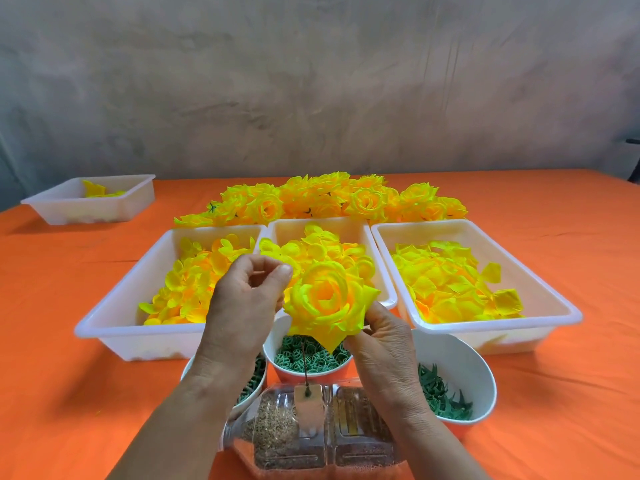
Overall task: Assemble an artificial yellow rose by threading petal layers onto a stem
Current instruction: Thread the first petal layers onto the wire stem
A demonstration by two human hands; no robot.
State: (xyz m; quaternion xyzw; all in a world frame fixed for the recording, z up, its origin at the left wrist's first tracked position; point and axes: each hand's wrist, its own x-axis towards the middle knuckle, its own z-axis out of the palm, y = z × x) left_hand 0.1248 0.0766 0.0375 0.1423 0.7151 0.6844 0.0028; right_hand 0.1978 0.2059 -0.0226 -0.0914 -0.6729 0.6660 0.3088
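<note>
A yellow rose with an orange centre sits on top of a thin dark stem. The stem stands upright from a clear plastic bottle that lies on its side, filled with grains. My right hand grips the rose's lower right petals from beneath, thumb on top. My left hand is at the rose's left edge. Its thumb and forefinger curl toward each other with nothing visible between them. The rose hides whether its lower fingers hold the petals.
Three white trays of loose yellow petal layers stand behind: left, middle, right. A pile of finished roses lies beyond them. Cups hold green rings and green sepals. A small tray sits far left on the orange tablecloth.
</note>
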